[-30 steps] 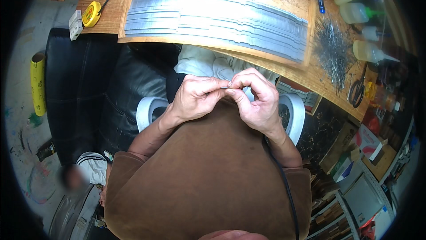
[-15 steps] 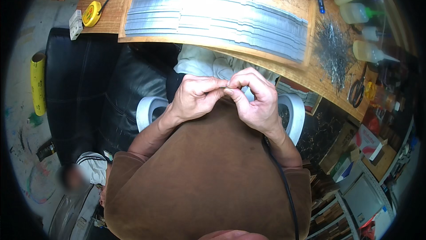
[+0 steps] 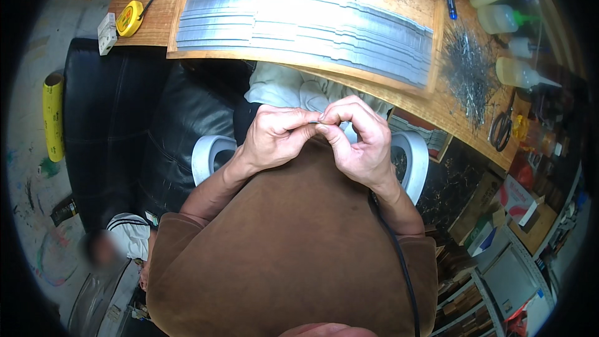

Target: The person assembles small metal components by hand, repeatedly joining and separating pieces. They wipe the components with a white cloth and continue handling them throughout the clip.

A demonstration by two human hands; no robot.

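Note:
My left hand [image 3: 279, 136] and my right hand [image 3: 360, 139] meet fingertip to fingertip above my lap, in front of the bench edge. Both are closed in a pinch. Between the thumbs and forefingers shows a sliver of a small, thin dark piece [image 3: 316, 122]; most of it is covered by the fingers, so its kind is unclear. Beyond the hands, a shallow wooden tray [image 3: 249, 56] on the bench holds rows of thin grey metal strips [image 3: 299, 31]. To the right of the tray lies a heap of fine metal pieces [image 3: 469, 72].
Black-handled scissors [image 3: 501, 130], squeeze bottles [image 3: 518, 72] and a blue marker [image 3: 451, 5] lie on the bench's right side. A yellow tape measure [image 3: 130, 19] rests at its left. A black sofa [image 3: 118, 119] stands left. Another person [image 3: 129, 234] is at the lower left.

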